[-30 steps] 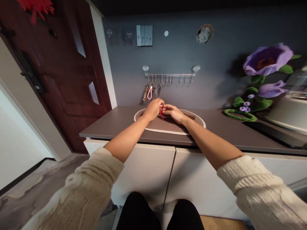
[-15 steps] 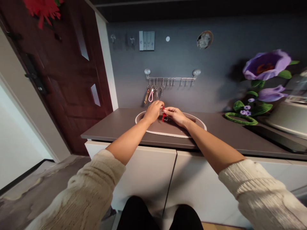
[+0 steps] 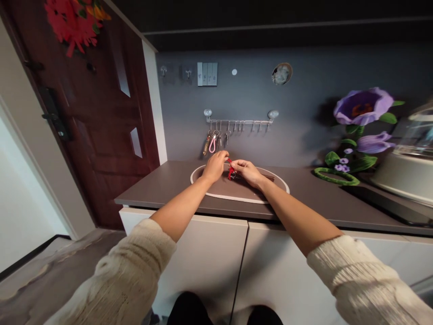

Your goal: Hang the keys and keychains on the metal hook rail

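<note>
Reaching fwd w/ 2 arms at once, converging in an inverted V nr center of view. Slanting L forearm (image 3: pixel 182 206) up from lower L, bare, w/ L wrist (image 3: pixel 204 179) slightly bent. Showing back of L hand (image 3: pixel 216 166), palm hidden, w/ L fingers (image 3: pixel 223 154) curled over toward R & tips drawn together in a pinch. Slanting R forearm (image 3: pixel 294 210) up from lower R, also bare, w/ R wrist (image 3: pixel 262 181) approx. straight. Pointing R hand (image 3: pixel 247 171) to L, w/ R fingers (image 3: pixel 236 165) pinched at tips. Holding the 2 sets of tips nr each other, small gap btwn, L set a bit higher in view.
</note>
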`<action>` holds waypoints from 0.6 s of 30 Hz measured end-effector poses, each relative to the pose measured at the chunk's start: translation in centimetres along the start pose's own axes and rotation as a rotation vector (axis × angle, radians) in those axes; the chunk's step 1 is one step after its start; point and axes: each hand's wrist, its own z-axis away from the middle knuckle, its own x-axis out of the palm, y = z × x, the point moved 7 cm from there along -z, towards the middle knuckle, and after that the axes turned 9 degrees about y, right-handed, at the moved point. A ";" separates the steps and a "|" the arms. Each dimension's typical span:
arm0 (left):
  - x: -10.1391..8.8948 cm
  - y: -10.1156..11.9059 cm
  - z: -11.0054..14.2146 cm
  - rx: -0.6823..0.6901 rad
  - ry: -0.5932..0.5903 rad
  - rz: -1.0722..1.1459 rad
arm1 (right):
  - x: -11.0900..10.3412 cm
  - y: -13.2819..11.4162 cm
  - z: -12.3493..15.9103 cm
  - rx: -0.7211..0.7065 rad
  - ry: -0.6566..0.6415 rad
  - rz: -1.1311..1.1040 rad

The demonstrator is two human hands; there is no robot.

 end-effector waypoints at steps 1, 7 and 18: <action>0.0 -0.1 0.0 -0.017 0.003 -0.005 | -0.1 -0.1 0.0 -0.007 0.013 -0.003; -0.1 -0.6 0.2 -0.124 -0.010 -0.039 | -0.7 -0.7 0.0 -0.047 0.078 -0.035; 1.6 -1.5 1.0 -0.252 -0.128 -0.152 | -2.0 -0.8 0.3 0.000 0.201 -0.243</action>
